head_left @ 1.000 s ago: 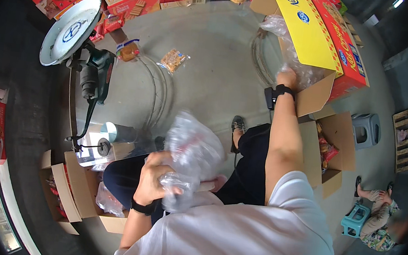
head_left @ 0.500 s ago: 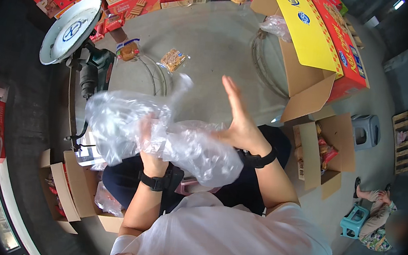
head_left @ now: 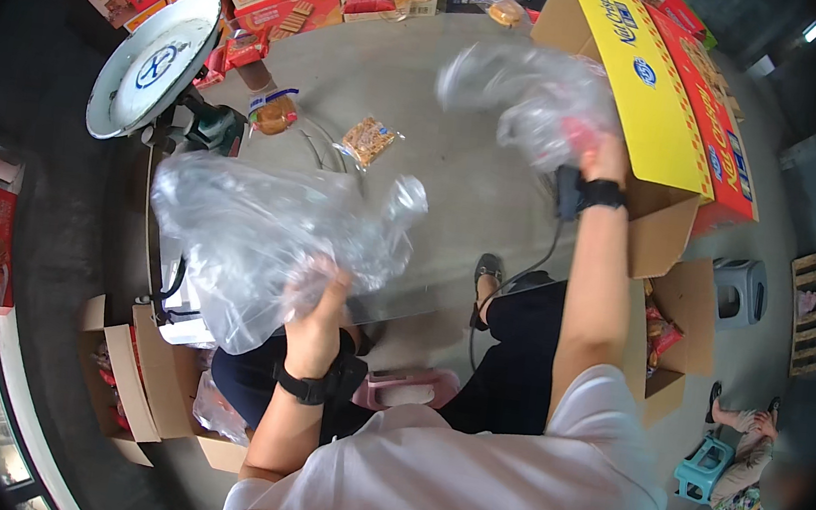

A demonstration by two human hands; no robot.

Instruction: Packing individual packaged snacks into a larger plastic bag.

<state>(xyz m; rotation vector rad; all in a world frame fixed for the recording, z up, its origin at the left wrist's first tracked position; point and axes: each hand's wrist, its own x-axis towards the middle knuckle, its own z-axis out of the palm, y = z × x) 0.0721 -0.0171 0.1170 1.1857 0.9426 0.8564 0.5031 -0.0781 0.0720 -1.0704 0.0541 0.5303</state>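
Observation:
A large clear plastic bag [head_left: 230,225] hangs crumpled over the near left of the table. My left hand [head_left: 316,310] is closed on its lower right side, the fingers partly blurred behind the film. Farther off to the right, my right hand [head_left: 604,162] grips a second clear plastic bag [head_left: 547,95], smeared by motion, with a pinkish patch by the fingers. That bag is at the mouth of an open yellow-and-red carton [head_left: 653,92]. Between the two bags lies a small wrapped nut crisp [head_left: 368,142]. A packaged bun [head_left: 273,113] is to its left.
A dial scale with a white pan [head_left: 155,65] stands at the left. Several snack boxes [head_left: 284,14] line the far edge. Open cartons sit low at left [head_left: 157,378] and right [head_left: 683,317]. Another person [head_left: 746,465] is seated at far right.
My right hand has moved away from the first bag, forward and right to the carton, and now grips the second bag. My left hand still holds the first bag, which has spread out.

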